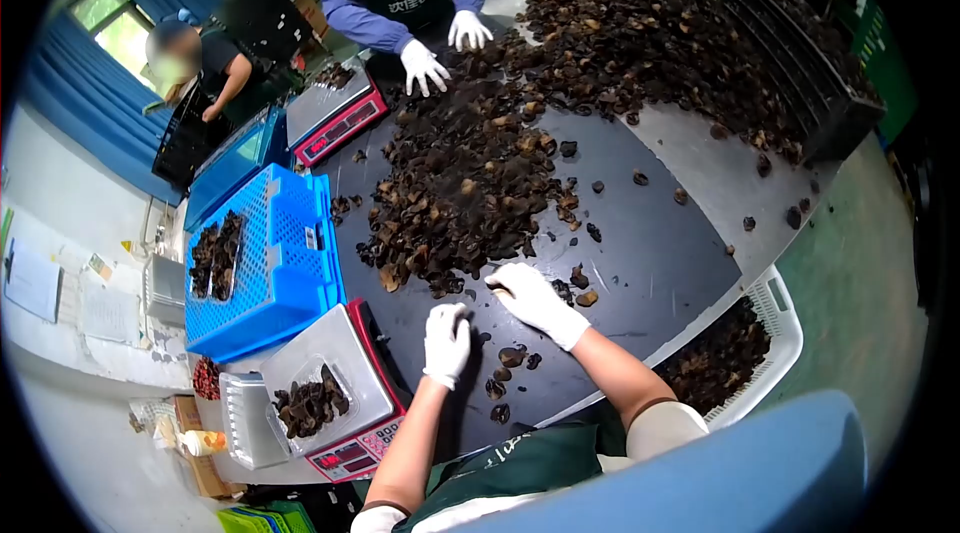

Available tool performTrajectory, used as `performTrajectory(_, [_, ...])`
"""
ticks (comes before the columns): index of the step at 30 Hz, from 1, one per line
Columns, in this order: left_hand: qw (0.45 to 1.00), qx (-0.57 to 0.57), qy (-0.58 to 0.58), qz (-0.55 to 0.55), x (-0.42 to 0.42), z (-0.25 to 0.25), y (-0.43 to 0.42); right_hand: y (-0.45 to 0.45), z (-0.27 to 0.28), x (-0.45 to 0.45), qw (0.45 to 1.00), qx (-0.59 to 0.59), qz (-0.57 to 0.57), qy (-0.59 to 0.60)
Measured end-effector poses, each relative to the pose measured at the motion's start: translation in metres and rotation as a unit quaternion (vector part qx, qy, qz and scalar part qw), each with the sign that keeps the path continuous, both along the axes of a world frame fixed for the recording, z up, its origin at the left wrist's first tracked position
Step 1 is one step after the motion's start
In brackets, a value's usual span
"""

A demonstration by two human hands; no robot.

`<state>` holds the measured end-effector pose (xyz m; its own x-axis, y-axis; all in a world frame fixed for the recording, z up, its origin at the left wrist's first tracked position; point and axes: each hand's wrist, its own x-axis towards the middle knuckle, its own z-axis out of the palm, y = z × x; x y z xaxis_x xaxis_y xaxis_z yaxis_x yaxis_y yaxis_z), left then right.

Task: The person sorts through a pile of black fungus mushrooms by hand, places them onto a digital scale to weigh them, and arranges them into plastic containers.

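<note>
Both my hands wear white gloves. My left hand (447, 345) is over the dark tabletop near the front edge of a pile of dried wood ear mushrooms (460, 183). Its fingers are curled in, and what they hold, if anything, is hidden. At the pile's near edge, my right hand (533, 303) has its fingers bent and drawn together; a small brownish bit shows by the fingertips, too small to make out. Several loose mushrooms (512, 357) lie between my forearms. Left of my left hand, a clear tray of mushrooms (312, 403) rests on a red-edged scale (330, 348).
A blue crate (262, 268) bearing another filled tray stands left, beyond it a second scale (340, 123). Across the table, a co-worker's gloved hands (425, 67) touch the pile. A larger heap (650, 43), a black crate (800, 73) and a white basket (783, 318) are right.
</note>
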<state>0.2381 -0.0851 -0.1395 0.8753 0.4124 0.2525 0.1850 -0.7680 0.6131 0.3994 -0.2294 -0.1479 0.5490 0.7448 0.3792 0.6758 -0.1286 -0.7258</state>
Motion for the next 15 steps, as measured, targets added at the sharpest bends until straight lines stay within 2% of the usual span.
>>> performTrajectory(1, [1.0,0.019,0.005,0.012,0.011,0.001,0.011,0.015,-0.018,0.002,0.997,0.049,-0.022,-0.059])
performTrajectory(3, [0.994,0.075,0.008,0.078,0.03,-0.008,0.026,0.029,-0.04,-0.009,0.987,-0.059,-0.057,-0.139])
performTrajectory(4, [0.988,0.126,0.01,0.091,0.038,-0.015,0.033,0.026,-0.024,-0.015,0.971,-0.158,-0.024,-0.179])
performTrajectory(5, [0.988,0.131,0.008,0.085,0.039,-0.021,0.036,0.019,-0.008,-0.023,0.963,-0.202,0.029,-0.176])
performTrajectory(7, [0.992,0.035,0.101,0.06,0.039,-0.019,0.029,0.015,-0.004,-0.033,0.981,-0.134,0.137,-0.015])
performTrajectory(8, [0.992,0.094,0.082,0.008,0.035,-0.019,0.024,0.013,-0.003,-0.03,0.979,-0.153,0.121,-0.05])
performTrajectory(9, [0.989,0.136,0.033,-0.038,0.031,-0.038,0.025,0.007,-0.001,-0.021,0.99,-0.092,0.063,-0.085])
performTrajectory(11, [0.985,0.132,0.01,-0.115,0.02,-0.032,0.002,0.007,0.012,0.014,0.98,-0.196,0.0,0.029])
performTrajectory(13, [0.983,0.08,0.033,-0.159,0.008,-0.024,-0.016,0.008,-0.016,0.034,0.978,-0.024,-0.174,-0.108])
performTrajectory(14, [0.982,0.064,0.056,-0.169,0.004,-0.021,-0.021,0.01,-0.026,0.042,0.976,-0.014,-0.184,-0.115])
performTrajectory(15, [0.986,0.037,0.05,-0.158,-0.001,-0.019,-0.027,0.013,-0.024,0.045,0.977,-0.06,-0.169,-0.116])
